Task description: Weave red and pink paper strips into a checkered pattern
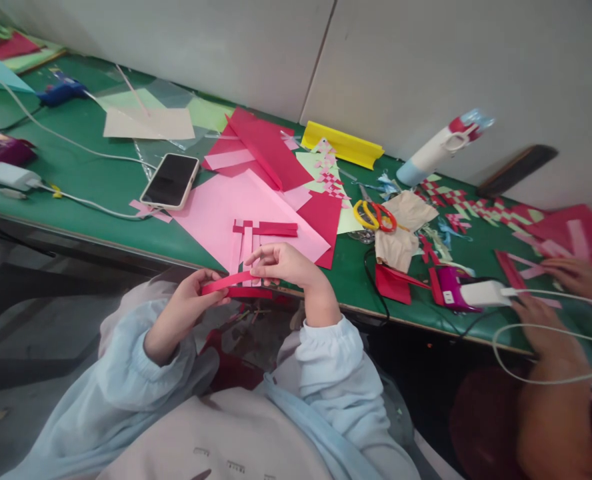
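Observation:
Between my two hands, near the table's front edge, runs a red paper strip [226,282]. My left hand [196,299] pinches its left end, with the fingers curled round it. At the strip's right end, my right hand [279,267] grips it between thumb and fingers. Just beyond my hands lies a small weave of pink paper strips [247,253] crossed by a dark red strip [279,229]. This weave rests on a large pink paper sheet [203,217]. Some red paper also shows under my fingers, partly hidden by my hands.
A smartphone [170,181] lies left of the pink sheet. Red paper [276,150] and a yellow folded piece [343,145] sit behind. Scissors [375,215], a white bottle [439,155] and a purple power strip [453,287] stand right. A co-worker's hands [551,313] handle strips at far right.

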`<state>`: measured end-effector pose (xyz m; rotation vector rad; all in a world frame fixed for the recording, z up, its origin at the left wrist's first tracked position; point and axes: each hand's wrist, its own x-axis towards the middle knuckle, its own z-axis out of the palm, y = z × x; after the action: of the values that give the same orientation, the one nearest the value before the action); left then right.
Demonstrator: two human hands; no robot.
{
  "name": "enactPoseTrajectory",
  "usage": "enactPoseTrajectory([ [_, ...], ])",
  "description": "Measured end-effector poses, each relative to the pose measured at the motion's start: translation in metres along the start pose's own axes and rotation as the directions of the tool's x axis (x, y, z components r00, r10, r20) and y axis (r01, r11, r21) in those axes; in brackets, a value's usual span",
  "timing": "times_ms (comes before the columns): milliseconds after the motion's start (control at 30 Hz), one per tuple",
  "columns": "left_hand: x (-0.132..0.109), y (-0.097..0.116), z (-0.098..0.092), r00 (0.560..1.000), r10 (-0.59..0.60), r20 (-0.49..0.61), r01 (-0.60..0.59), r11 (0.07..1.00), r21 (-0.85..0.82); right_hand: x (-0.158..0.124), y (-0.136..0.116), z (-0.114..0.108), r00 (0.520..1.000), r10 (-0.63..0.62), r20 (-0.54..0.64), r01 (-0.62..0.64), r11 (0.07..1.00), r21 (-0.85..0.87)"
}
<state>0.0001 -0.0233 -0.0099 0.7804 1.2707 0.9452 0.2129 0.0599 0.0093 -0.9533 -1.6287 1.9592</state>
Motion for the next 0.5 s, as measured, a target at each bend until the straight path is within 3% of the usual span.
enactPoseTrajectory([
  [367, -0.005, -0.005, 0.002, 0.999, -0.038, 0.002, 0.038, 0.999, 0.005, -0.011, -0.007, -0.009, 0.994, 0.092, 0.06, -0.087, 0.993, -0.085],
  [500, -0.008, -0.009, 0.004, 0.996, -0.084, 0.011, 0.084, 0.996, 0.013, -0.018, -0.006, -0.014, 0.978, 0.189, 0.092, -0.171, 0.969, -0.179],
])
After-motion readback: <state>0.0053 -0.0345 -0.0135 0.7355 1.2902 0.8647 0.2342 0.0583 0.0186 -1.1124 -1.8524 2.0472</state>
